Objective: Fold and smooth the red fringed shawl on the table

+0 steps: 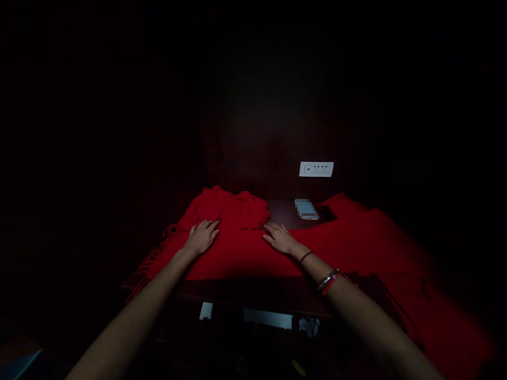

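A long red shawl with a fringe at its left end lies across a dark wooden table. Its upper left part is bunched into a heap, while the right part spreads wide and hangs over the table's side. My left hand rests flat on the cloth near the fringe, fingers stretched toward the heap. On the right, my right hand lies with spread fingers at the shawl's far edge, close to the heap. Neither hand grasps the cloth. Bands and a bracelet circle my right wrist and forearm.
Behind the shawl, a phone-like object, blurred out, lies on the table. A white socket panel is on the dark wall. Below the table's front edge are pale items on a shelf. The surroundings are very dark.
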Demonstrator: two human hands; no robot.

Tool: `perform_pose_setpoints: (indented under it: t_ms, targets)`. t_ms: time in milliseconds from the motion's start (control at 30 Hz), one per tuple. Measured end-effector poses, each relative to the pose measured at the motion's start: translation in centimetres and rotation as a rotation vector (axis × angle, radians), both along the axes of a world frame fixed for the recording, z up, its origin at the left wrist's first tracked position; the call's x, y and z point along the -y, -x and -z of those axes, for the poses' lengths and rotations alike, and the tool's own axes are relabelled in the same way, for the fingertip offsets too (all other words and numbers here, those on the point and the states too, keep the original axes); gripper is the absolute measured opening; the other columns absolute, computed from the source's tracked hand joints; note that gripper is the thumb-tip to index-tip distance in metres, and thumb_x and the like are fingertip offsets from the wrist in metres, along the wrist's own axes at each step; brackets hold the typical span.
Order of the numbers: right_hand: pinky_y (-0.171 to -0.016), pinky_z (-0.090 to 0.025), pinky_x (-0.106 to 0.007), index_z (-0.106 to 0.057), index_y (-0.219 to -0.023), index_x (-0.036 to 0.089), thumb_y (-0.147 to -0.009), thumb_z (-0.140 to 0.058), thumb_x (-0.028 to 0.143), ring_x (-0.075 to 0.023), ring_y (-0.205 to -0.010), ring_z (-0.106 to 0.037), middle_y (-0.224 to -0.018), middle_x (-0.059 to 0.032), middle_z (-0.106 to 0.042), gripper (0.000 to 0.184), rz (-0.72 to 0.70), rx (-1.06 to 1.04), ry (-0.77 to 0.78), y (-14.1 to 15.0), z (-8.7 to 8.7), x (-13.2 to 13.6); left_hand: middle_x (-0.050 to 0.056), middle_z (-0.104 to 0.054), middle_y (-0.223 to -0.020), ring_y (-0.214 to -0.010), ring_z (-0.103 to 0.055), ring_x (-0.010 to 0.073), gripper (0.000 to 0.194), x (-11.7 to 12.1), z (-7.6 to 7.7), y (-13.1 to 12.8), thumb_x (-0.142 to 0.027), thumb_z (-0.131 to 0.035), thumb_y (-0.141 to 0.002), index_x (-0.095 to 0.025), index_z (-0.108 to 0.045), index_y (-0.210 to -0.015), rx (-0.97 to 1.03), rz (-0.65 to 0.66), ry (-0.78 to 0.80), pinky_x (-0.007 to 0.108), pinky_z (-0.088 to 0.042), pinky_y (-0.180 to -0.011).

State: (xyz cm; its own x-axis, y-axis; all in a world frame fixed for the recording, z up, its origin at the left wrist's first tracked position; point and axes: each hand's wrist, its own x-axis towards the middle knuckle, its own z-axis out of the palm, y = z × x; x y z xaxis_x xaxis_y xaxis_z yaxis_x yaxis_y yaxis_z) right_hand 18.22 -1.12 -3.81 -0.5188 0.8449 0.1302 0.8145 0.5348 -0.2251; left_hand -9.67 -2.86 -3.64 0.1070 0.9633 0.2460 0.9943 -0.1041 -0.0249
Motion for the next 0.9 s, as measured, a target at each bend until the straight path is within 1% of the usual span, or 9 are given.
perform_pose_setpoints:
  t_ms: [133,267,400,467,533,667,733,833,900]
  targets:
    - [-0.096,-0.007,-0.050,-0.016,-0.132,0.023,-0.081,-0.012,0.053,-0.0235,-0.125,-0.008,-0.138,-0.0037,-0.014,0.059,-0.003,0.064,0.072,0.4,0.6,-0.9,0.003,-0.020,-0.136,-0.124,-0.016,0.0234,0.051,-1.4,1.0,-0.1,-0.047,-0.017,-0.082,-0.027,-0.020,-0.129,0.020,-0.003,0.095,0.049,-0.015,-0.096]
    - [-0.098,-0.003,-0.049,-0.014,-0.132,0.025,-0.080,-0.005,0.054,-0.0220,-0.125,-0.004,-0.138,0.0004,-0.010,0.060,0.047,0.141,0.121,-0.8,1.3,-1.0,0.005,-0.012,-0.138,-0.125,-0.009,0.0242,0.052,-1.7,2.0,1.5,-0.046,-0.016,-0.082,-0.025,-0.021,-0.129,0.018,-0.073,0.163,0.043,-0.016,-0.098]
    - [-0.098,-0.004,-0.048,-0.012,-0.133,0.018,-0.081,-0.008,0.053,-0.0236,-0.125,-0.003,-0.138,-0.0032,-0.008,0.063,0.123,0.143,0.132,-0.8,0.4,-0.2,0.006,-0.015,-0.138,-0.125,-0.008,0.0231,0.050,-0.3,1.7,0.9,-0.036,-0.020,-0.083,-0.019,-0.023,-0.130,-0.028,-0.086,0.010,0.039,-0.015,-0.099]
    - [-0.098,-0.004,-0.048,-0.011,-0.133,0.017,-0.081,-0.009,0.052,-0.0231,-0.125,-0.001,-0.138,-0.0042,-0.007,0.062,0.067,0.097,0.056,0.5,-0.1,0.7,0.005,-0.013,-0.138,-0.125,-0.007,0.0214,0.050,0.8,1.5,-0.5,-0.034,-0.022,-0.083,-0.017,-0.023,-0.130,-0.043,-0.037,-0.093,0.038,-0.014,-0.100]
    - [-0.098,-0.004,-0.048,-0.010,-0.133,0.019,-0.082,-0.009,0.051,-0.0217,-0.125,-0.001,-0.138,-0.0032,-0.007,0.061,-0.058,0.050,-0.012,2.2,-0.2,1.9,0.003,-0.009,-0.138,-0.125,-0.005,0.0204,0.050,1.9,1.5,-1.8,-0.038,-0.021,-0.083,-0.020,-0.021,-0.130,-0.029,0.069,-0.095,0.038,-0.014,-0.100]
    - [-0.097,-0.005,-0.050,-0.013,-0.132,0.021,-0.081,-0.010,0.054,-0.0220,-0.125,-0.004,-0.138,-0.0033,-0.011,0.061,-0.199,0.089,0.055,4.1,0.7,3.2,-0.001,-0.012,-0.138,-0.125,-0.011,0.0178,0.052,2.8,1.9,-1.8,-0.048,-0.015,-0.082,-0.027,-0.015,-0.130,0.024,0.222,0.183,0.039,-0.016,-0.099]
    - [-0.098,-0.004,-0.048,-0.013,-0.132,0.020,-0.080,-0.009,0.056,-0.0217,-0.125,-0.005,-0.138,-0.0038,-0.010,0.063,-0.162,0.122,0.117,3.4,1.0,3.2,0.000,-0.015,-0.137,-0.125,-0.012,0.0181,0.055,2.9,2.0,-0.3,-0.051,-0.013,-0.081,-0.026,-0.016,-0.130,0.038,0.176,0.255,0.039,-0.016,-0.099]
    - [-0.099,-0.004,-0.046,-0.010,-0.133,0.016,-0.078,-0.009,0.057,-0.0212,-0.125,-0.002,-0.138,-0.0056,-0.004,0.068,-0.055,0.171,0.198,1.7,0.4,2.7,0.002,-0.015,-0.137,-0.125,-0.012,0.0193,0.059,3.0,2.0,1.7,-0.053,-0.014,-0.080,-0.022,-0.018,-0.130,0.034,0.060,0.237,0.039,-0.015,-0.099]
    - [-0.098,-0.004,-0.047,-0.010,-0.133,0.013,-0.078,-0.011,0.058,-0.0228,-0.125,-0.001,-0.138,-0.0077,-0.003,0.071,0.007,0.214,0.251,1.5,-0.3,2.5,0.004,-0.014,-0.137,-0.124,-0.013,0.0207,0.059,3.2,1.9,1.8,-0.051,-0.014,-0.080,-0.021,-0.020,-0.130,0.026,0.002,0.215,0.040,-0.016,-0.099]
